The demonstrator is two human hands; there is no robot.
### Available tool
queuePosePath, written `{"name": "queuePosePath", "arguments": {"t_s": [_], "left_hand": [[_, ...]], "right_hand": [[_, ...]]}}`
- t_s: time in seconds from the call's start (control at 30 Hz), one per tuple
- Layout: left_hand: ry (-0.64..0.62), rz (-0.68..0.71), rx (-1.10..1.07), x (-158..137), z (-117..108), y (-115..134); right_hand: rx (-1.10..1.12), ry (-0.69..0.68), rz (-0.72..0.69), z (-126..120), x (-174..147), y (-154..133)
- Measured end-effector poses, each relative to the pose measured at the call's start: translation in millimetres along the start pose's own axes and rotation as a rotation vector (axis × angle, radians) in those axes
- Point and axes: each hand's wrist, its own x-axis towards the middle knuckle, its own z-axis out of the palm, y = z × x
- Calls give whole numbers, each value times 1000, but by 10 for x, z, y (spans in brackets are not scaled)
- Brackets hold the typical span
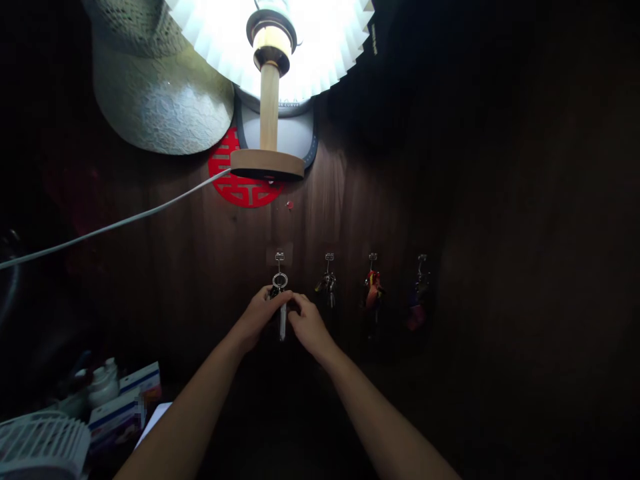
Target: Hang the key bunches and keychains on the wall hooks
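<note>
On a dark wood-grain surface, a metal key ring (280, 281) hangs at the leftmost hook (279, 257). Below the ring, a bunch of keys is mostly covered by my fingers, and one long silvery piece (283, 325) dangles between my hands. My left hand (261, 311) is closed around the bunch, its thumb lying across the front just under the ring. My right hand (309, 325) meets it from the right, fingers bent and thumb tucked in close to the silvery piece. Whatever the right fingertips pinch is hidden.
Rightward hang a second key bunch (329, 288), an orange-red keychain (373, 290) and a dim purplish one (416, 313). Above stands a lit lamp (269, 107) with a white cord (125, 221), near hats (165, 100) and a red cutout (250, 195). Boxes (117, 410) and bottles sit lower left.
</note>
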Motion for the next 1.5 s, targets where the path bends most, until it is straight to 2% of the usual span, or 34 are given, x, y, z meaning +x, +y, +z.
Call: {"name": "queuePosePath", "arguments": {"t_s": [0.07, 0.17, 0.2, 0.3, 0.4, 0.47, 0.6, 0.73, 0.8, 0.83, 0.9, 1.0, 1.1, 1.17, 1.23, 1.33, 1.4, 1.5], "left_hand": [[-93, -57, -107, -23, -4, 24], [-150, -190, -357, -27, 4, 37], [-145, -236, -426, -22, 13, 41], [-87, -331, -503, -9, 46, 55], [-38, -376, -497, -9, 63, 71], [-33, -407, -496, -9, 57, 95], [-1, -434, -518, 25, 24, 284], [-45, -409, -514, 33, -17, 603], [-61, -413, -448, -38, -39, 632], [-62, -415, -397, -103, -52, 575], [-61, -405, -262, -290, -89, 300], [-100, -339, 65, -647, -200, -389], [-103, -305, 502, -948, -396, -1027], [-138, -322, 645, -1054, -528, -1246], [-135, -247, 763, -1069, -604, -1263], [-139, -131, 778, -932, -515, -991], [-150, -114, 637, -747, -310, -713], [-93, 77, 471, -372, 132, -337]], "right_hand": [[-207, -67, -74, -121, -40, -101], [-522, -177, -135, -334, -17, -296], [-633, -173, -145, -401, 22, -358], [-833, -30, -241, -544, 219, -480], [-937, -46, -372, -570, 433, -473], [-990, -84, -412, -546, 529, -423], [-1041, -88, -424, -505, 604, -345], [-1044, -93, -426, -507, 629, -348], [-1045, -100, -420, -514, 611, -359], [-1039, -107, -419, -520, 583, -363], [-994, -121, -428, -546, 482, -358], [-823, -80, -467, -642, 250, -300], [-597, 102, -468, -805, 48, -162], [-473, 244, -422, -917, -10, -30], [-377, 347, -328, -1000, -6, 120], [-244, 379, -154, -1034, 65, 340], [-100, 333, -46, -1006, 128, 453], [66, 305, 90, -948, 205, 549]]}}
